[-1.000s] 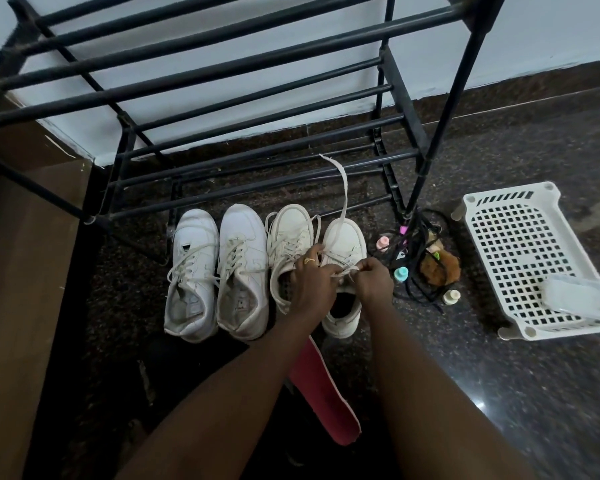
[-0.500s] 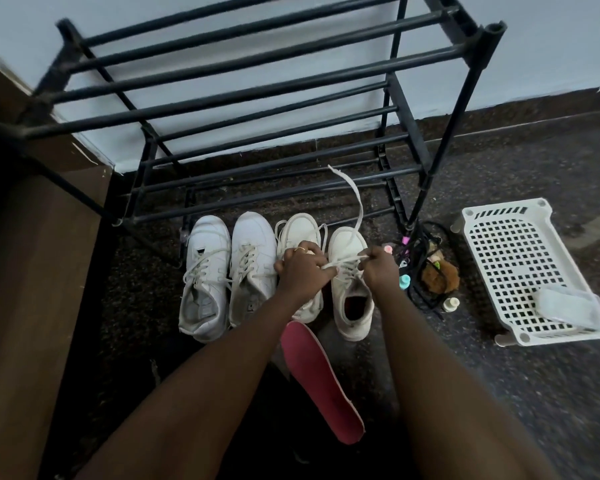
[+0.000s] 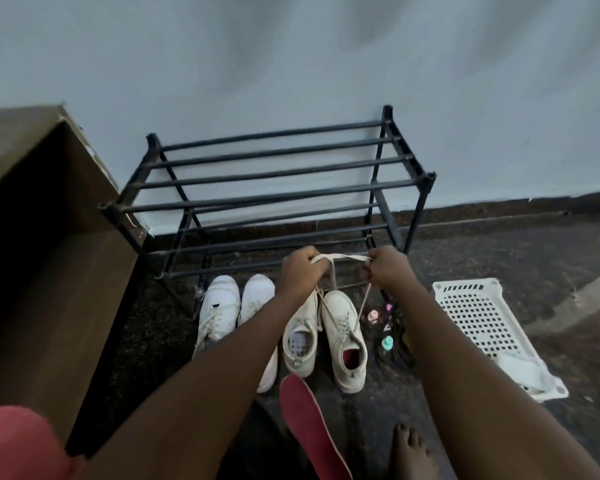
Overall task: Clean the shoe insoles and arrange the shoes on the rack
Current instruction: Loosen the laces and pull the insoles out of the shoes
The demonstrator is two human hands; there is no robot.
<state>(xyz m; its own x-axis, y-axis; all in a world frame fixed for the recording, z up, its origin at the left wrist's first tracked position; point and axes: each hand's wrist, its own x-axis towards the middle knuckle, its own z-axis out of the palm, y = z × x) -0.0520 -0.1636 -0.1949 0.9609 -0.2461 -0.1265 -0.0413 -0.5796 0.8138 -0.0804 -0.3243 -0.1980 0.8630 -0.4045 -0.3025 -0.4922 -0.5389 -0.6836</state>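
Two pairs of white shoes stand on the dark floor in front of the black metal rack (image 3: pixel 278 195). The left pair (image 3: pixel 222 313) is partly hidden by my left forearm. The right pair is cream: one shoe (image 3: pixel 300 337) without an insole, the other (image 3: pixel 347 337) with a red insole inside. My left hand (image 3: pixel 300 271) and my right hand (image 3: pixel 385 268) are raised above that pair, each closed on the cream shoelace (image 3: pixel 340 258), which stretches taut between them and runs down to the right cream shoe. A loose red insole (image 3: pixel 305 417) lies on the floor near me.
A brown wooden cabinet (image 3: pixel 49 271) stands left of the rack. A white perforated plastic tray (image 3: pixel 478 317) with a clear bag lies on the floor at right. Small colourful bottles and dark cords (image 3: pixel 388 330) sit beside the cream shoes. My bare foot (image 3: pixel 413 452) is near the insole.
The view has pulled back and up, so the whole rack shows. Both hands have risen from the shoe's tongue, drawing the lace upward and spreading it taut between them.
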